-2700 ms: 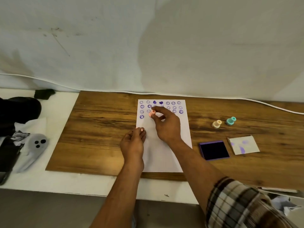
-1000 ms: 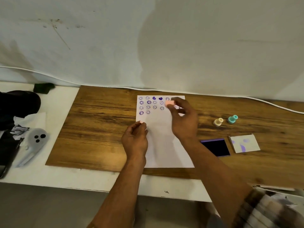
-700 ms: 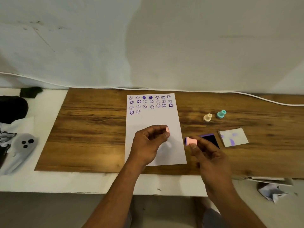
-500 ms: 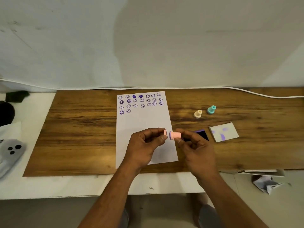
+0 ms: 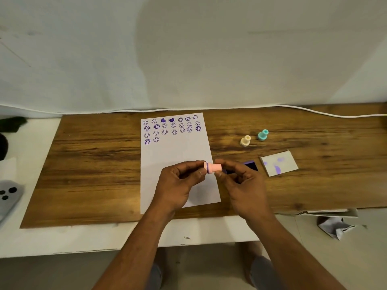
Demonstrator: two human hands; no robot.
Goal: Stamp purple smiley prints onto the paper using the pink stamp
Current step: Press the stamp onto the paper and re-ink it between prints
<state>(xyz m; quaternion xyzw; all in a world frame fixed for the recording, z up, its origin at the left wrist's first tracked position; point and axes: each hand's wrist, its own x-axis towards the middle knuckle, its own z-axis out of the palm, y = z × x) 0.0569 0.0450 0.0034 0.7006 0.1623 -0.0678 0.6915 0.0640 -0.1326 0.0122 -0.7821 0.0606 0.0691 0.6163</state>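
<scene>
A: Which step is this?
B: Between prints, I'd say. The right hand [image 5: 240, 181] pinches the stamp [image 5: 213, 168] sideways above the paper [image 5: 178, 155]; the left hand [image 5: 180, 181] pinches its cap [image 5: 205, 165] at the purple end.
A: And next?
B: Probably part the two, or close them; I can't tell which. More prints need the ink pad [image 5: 250, 165] just right, then the unfinished rows.

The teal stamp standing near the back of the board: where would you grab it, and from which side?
Take the teal stamp by its narrow upper stem, coming down from above. It stands upright on its wider base, so the stem is the part that is easy to pinch. Close the fingers front and back, or come in from its right: the cream stamp stands close by on its left.
</scene>
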